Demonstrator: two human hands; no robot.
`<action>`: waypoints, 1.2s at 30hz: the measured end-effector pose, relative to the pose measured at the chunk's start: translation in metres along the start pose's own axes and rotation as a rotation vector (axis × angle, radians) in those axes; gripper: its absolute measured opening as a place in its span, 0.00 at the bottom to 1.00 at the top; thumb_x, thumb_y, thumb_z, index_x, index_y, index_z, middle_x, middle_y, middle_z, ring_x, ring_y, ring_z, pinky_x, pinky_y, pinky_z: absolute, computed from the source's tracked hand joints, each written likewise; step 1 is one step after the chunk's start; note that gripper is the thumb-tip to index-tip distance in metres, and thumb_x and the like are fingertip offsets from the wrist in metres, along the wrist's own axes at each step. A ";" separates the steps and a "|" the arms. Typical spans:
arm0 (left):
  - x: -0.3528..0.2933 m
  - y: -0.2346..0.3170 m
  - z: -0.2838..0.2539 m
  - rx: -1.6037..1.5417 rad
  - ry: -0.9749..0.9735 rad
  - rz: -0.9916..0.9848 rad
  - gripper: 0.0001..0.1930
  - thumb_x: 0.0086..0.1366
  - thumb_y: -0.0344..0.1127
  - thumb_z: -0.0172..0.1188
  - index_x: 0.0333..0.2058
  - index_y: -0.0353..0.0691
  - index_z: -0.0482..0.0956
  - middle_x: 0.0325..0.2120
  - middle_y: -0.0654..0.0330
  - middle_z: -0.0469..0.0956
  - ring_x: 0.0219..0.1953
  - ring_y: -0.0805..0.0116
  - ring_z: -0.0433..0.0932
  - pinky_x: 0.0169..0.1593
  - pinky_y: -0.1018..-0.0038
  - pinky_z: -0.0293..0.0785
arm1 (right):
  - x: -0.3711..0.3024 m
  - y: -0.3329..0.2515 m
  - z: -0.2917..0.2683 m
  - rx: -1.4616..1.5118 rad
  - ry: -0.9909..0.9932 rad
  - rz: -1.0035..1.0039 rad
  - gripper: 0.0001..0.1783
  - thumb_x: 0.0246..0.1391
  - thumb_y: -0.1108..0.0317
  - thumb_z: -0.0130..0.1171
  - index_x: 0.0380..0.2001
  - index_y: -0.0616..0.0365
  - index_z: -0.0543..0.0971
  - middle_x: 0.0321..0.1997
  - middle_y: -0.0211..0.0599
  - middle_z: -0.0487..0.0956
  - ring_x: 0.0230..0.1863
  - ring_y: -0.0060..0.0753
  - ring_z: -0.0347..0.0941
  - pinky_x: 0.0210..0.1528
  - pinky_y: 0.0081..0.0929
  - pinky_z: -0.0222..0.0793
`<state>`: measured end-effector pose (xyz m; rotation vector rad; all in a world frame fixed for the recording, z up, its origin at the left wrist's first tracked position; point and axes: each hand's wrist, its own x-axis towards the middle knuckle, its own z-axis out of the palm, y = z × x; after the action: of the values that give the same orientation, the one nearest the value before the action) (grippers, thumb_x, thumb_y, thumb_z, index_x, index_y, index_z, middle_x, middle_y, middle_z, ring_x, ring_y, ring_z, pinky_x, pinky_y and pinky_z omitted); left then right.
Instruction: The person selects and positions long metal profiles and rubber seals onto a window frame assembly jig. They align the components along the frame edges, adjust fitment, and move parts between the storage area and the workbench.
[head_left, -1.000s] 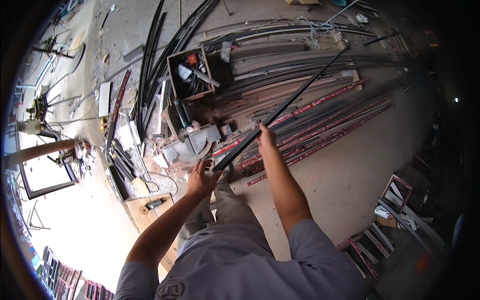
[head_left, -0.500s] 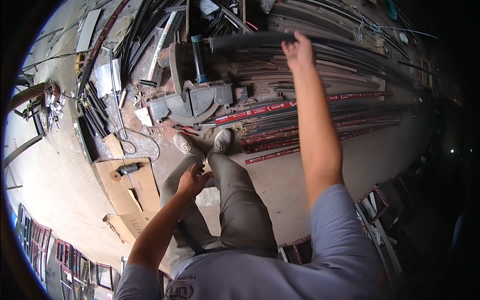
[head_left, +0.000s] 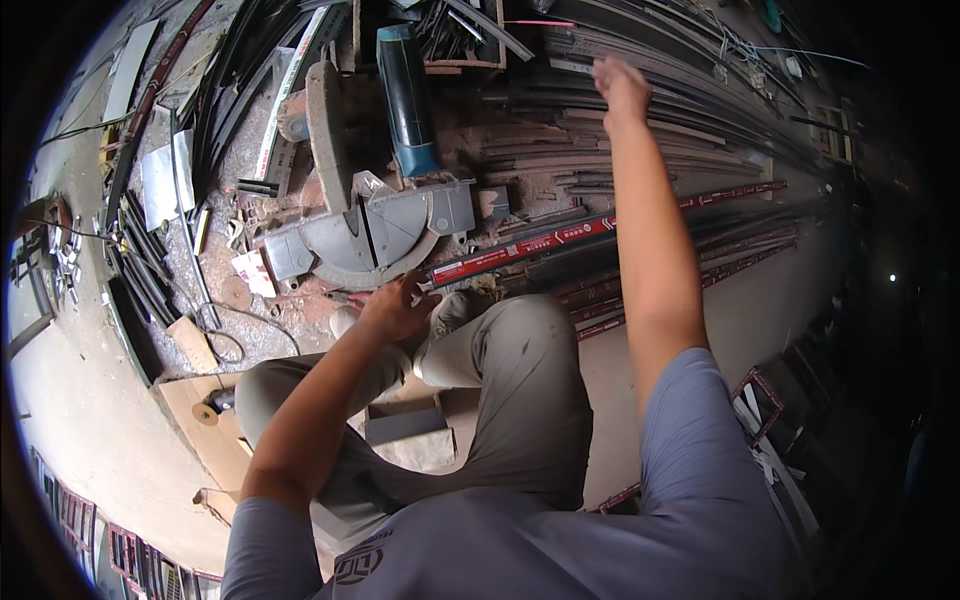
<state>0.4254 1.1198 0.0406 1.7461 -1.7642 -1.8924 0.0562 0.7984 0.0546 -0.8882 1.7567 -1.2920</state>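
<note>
My right hand (head_left: 624, 90) is over the pile of long dark profiles (head_left: 560, 125) at the far side, slightly blurred, fingers loosely bent and no profile visible in its grip. My left hand (head_left: 396, 308) hovers in front of the miter saw, fingers apart, its fingertips close to the near end of a long profile with a red label strip (head_left: 520, 247). I cannot tell whether they touch it. The saw has a grey round base (head_left: 385, 235) and a dark teal motor housing (head_left: 405, 100).
More red-labelled profiles (head_left: 600, 325) lie right of my bent knees. A low grey block-like seat (head_left: 410, 435) is between my legs. Cardboard (head_left: 180, 405) with a small grinder (head_left: 210, 410) lies to the left. Metal offcuts and a cable (head_left: 235, 345) litter the floor; a scrap box (head_left: 460, 65) stands behind the saw.
The long dark profile that my right hand held up has left the hand. I have lowered into a sitting or squatting posture, knees bent and spread. My left hand has moved forward toward the saw.
</note>
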 end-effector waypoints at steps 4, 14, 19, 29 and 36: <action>0.016 -0.001 -0.034 0.106 -0.152 -0.010 0.30 0.66 0.57 0.63 0.58 0.43 0.74 0.50 0.51 0.82 0.53 0.48 0.81 0.56 0.59 0.75 | -0.036 0.142 -0.032 -0.240 0.033 0.360 0.06 0.56 0.74 0.59 0.33 0.61 0.84 0.29 0.34 0.83 0.27 0.26 0.76 0.27 0.25 0.67; -0.009 -0.022 -0.080 0.349 0.028 0.118 0.28 0.66 0.51 0.64 0.56 0.36 0.75 0.49 0.44 0.81 0.49 0.44 0.82 0.54 0.57 0.76 | 0.022 0.273 -0.095 -0.782 -0.200 -0.021 0.12 0.56 0.63 0.66 0.39 0.58 0.87 0.39 0.44 0.87 0.45 0.39 0.83 0.49 0.32 0.75; -0.017 -0.022 -0.069 0.288 0.043 0.223 0.27 0.67 0.48 0.65 0.57 0.38 0.74 0.49 0.47 0.81 0.49 0.47 0.82 0.52 0.59 0.78 | 0.009 0.296 -0.088 -0.808 -0.344 0.010 0.19 0.55 0.59 0.68 0.49 0.53 0.84 0.46 0.45 0.86 0.50 0.44 0.82 0.54 0.34 0.74; -0.014 -0.023 -0.067 0.293 -0.034 0.093 0.28 0.66 0.50 0.64 0.58 0.37 0.74 0.48 0.45 0.81 0.52 0.44 0.80 0.56 0.56 0.75 | -0.015 0.266 -0.049 -1.160 -0.479 0.302 0.27 0.58 0.57 0.64 0.62 0.38 0.78 0.74 0.38 0.66 0.69 0.54 0.66 0.68 0.41 0.66; -0.009 -0.026 -0.065 0.328 0.002 0.158 0.28 0.67 0.49 0.64 0.58 0.37 0.74 0.48 0.46 0.81 0.50 0.44 0.81 0.53 0.56 0.76 | -0.037 0.267 -0.052 -1.391 -0.461 -0.086 0.23 0.51 0.66 0.64 0.51 0.35 0.80 0.71 0.34 0.68 0.72 0.47 0.60 0.70 0.45 0.62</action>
<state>0.4896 1.0915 0.0460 1.6301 -2.2427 -1.6134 0.0030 0.9180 -0.1867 -1.7878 2.0782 0.3353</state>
